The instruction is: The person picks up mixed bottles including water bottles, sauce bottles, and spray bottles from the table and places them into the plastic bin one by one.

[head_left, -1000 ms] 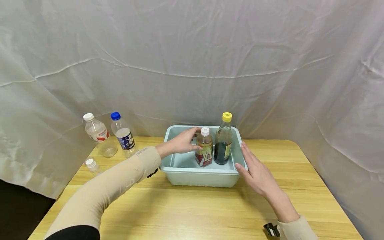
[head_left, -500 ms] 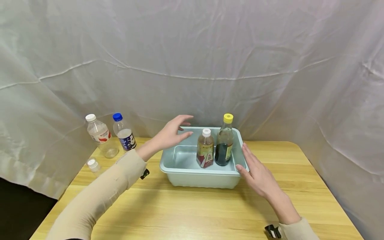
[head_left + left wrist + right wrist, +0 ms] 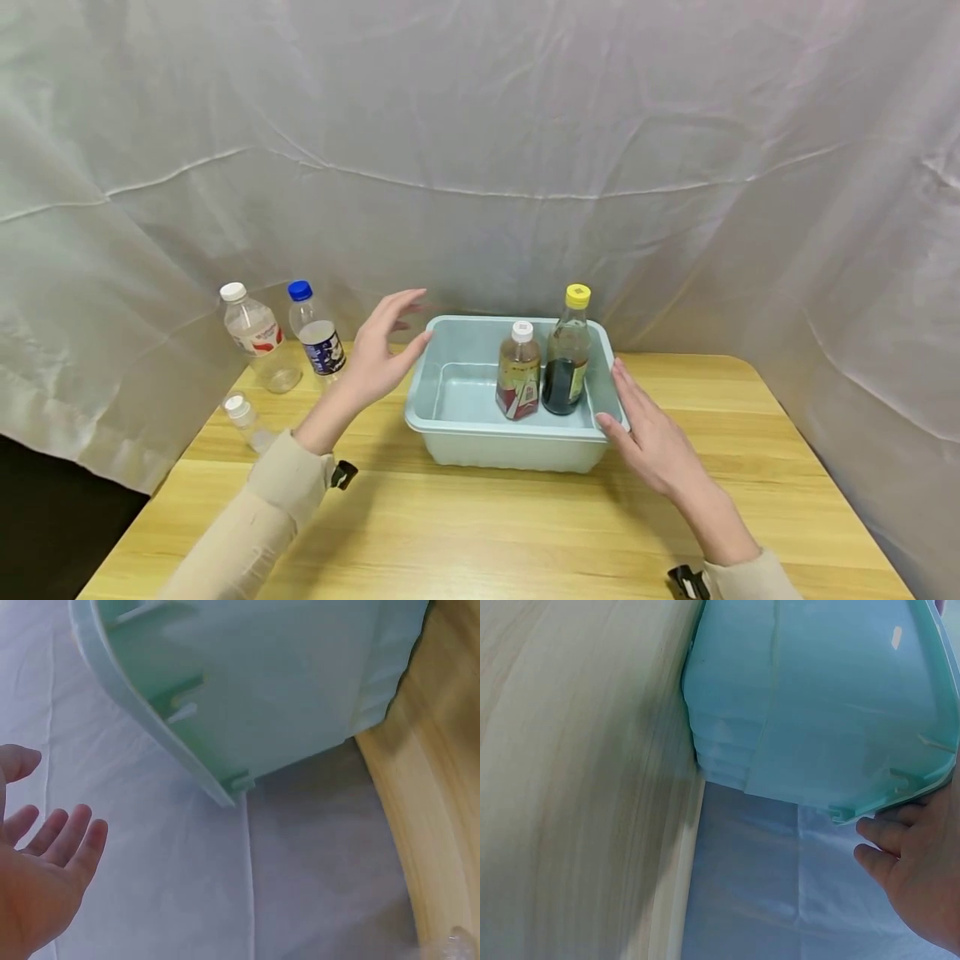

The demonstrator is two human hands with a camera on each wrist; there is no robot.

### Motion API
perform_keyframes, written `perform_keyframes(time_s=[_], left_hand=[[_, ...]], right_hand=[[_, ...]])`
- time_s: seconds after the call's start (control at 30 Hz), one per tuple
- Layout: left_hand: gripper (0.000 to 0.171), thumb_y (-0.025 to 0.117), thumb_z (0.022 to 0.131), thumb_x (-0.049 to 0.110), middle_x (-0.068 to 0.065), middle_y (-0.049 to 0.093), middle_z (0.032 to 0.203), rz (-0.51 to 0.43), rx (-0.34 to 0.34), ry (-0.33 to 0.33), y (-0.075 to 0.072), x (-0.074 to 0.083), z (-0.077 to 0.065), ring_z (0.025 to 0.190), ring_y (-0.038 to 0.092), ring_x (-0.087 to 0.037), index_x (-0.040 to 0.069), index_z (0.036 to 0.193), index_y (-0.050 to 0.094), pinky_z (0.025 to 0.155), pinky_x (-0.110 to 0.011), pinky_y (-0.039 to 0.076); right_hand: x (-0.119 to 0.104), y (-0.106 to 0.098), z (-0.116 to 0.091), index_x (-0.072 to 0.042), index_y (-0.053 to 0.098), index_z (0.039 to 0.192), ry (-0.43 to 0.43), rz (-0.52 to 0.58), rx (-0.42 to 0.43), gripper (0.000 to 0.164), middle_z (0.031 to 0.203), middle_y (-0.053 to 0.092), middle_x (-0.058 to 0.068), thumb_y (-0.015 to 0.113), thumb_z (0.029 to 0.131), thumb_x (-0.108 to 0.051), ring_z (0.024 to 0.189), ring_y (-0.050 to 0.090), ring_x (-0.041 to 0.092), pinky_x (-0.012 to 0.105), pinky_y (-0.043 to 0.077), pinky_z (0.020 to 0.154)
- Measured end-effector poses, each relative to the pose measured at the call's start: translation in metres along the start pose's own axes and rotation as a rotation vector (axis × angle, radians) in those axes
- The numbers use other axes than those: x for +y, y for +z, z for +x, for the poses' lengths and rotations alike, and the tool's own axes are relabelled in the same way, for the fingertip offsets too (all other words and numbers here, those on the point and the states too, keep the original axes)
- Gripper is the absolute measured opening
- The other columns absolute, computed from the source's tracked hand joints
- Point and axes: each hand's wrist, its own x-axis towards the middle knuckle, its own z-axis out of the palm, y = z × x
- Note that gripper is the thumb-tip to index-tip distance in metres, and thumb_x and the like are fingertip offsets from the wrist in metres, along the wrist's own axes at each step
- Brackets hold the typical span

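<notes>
Bottle, clear, blue-capped (image 3: 321, 346), stands beside spread, empty left grip (image 3: 375, 358); straight-fingered right grip (image 3: 654, 442) touches pale-blue oblong plastic tub (image 3: 513, 450), lengthwise between grips.

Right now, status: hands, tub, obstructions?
Left hand empty, off the tub. Right hand touching tub's right end. Two bottles upright inside. Three bottles farther left, none seen blocking.

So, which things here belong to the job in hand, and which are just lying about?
Seemingly in the job:
pale blue rectangular plastic bin, touched by the right hand
squarish white-capped amber bottle, inside
tall yellow-capped bottle of dark liquid, inside

Just standing about, perhaps wanted later:
red-labelled clear white-capped bottle
blue-capped clear bottle, dark label
small clear white-capped bottle
</notes>
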Motion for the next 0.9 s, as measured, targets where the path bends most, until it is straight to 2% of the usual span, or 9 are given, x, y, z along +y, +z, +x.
perform_keyframes(time_s=[0.1,0.23,0.33,0.47,0.6,0.7,0.9], left_hand=[[0.057,0.072,0.096,0.002,-0.014,0.055,0.147,-0.003,0.110,-0.003,-0.009,-0.001,-0.013,0.128,0.059,-0.030,0.008,0.150,0.053,0.102,-0.037,0.054],[0.055,0.071,0.094,-0.003,-0.016,0.056,0.145,0.021,0.296,0.009,-0.022,-0.003,-0.033,0.128,0.058,-0.031,0.003,0.147,0.056,0.101,-0.022,0.050],[0.055,0.071,0.092,-0.008,-0.019,0.058,0.142,0.069,0.406,-0.003,-0.031,-0.004,-0.046,0.127,0.058,-0.030,0.000,0.145,0.057,0.100,-0.020,0.048],[0.054,0.069,0.090,-0.014,-0.023,0.059,0.137,0.117,0.516,-0.040,-0.040,-0.002,-0.058,0.126,0.057,-0.026,-0.005,0.142,0.057,0.101,-0.018,0.048],[0.050,0.066,0.091,-0.016,-0.027,0.059,0.135,0.131,0.647,-0.106,-0.049,0.008,-0.068,0.125,0.058,-0.021,-0.010,0.139,0.056,0.102,-0.018,0.047],[0.048,0.065,0.093,-0.012,-0.022,0.060,0.136,0.128,0.761,-0.184,-0.057,0.010,-0.076,0.126,0.058,-0.018,-0.008,0.140,0.057,0.103,-0.020,0.047],[0.046,0.068,0.095,-0.001,-0.009,0.061,0.138,0.185,0.990,-0.318,-0.072,-0.013,-0.095,0.129,0.055,-0.016,0.000,0.140,0.061,0.103,-0.022,0.046]], right_hand=[[0.000,0.000,0.000,-0.002,0.019,0.165,0.001,-0.007,-0.004,0.073,0.172,0.017,0.015,0.049,0.110,-0.037,0.150,0.031,0.048,0.065,0.032,0.117],[0.000,0.000,0.000,-0.002,0.018,0.165,-0.003,-0.021,-0.006,0.073,0.171,0.018,0.017,0.049,0.110,-0.038,0.149,0.032,0.048,0.065,0.032,0.117],[0.000,0.001,0.000,0.000,0.021,0.164,-0.016,-0.033,0.007,0.072,0.170,0.021,0.018,0.050,0.110,-0.038,0.151,0.031,0.047,0.063,0.030,0.120],[0.002,0.001,0.002,0.002,0.023,0.163,-0.039,-0.047,0.036,0.071,0.169,0.024,0.020,0.050,0.109,-0.036,0.153,0.028,0.043,0.057,0.025,0.124],[0.003,0.001,0.002,0.003,0.025,0.163,-0.061,-0.055,0.055,0.071,0.168,0.026,0.022,0.051,0.109,-0.036,0.153,0.028,0.042,0.052,0.022,0.127],[0.003,0.001,0.002,0.004,0.026,0.162,-0.071,-0.058,0.062,0.071,0.167,0.027,0.023,0.052,0.109,-0.035,0.153,0.028,0.042,0.049,0.021,0.127],[0.003,0.002,0.000,0.004,0.027,0.161,-0.080,-0.054,0.073,0.070,0.167,0.029,0.024,0.053,0.109,-0.033,0.153,0.029,0.042,0.041,0.017,0.129]])
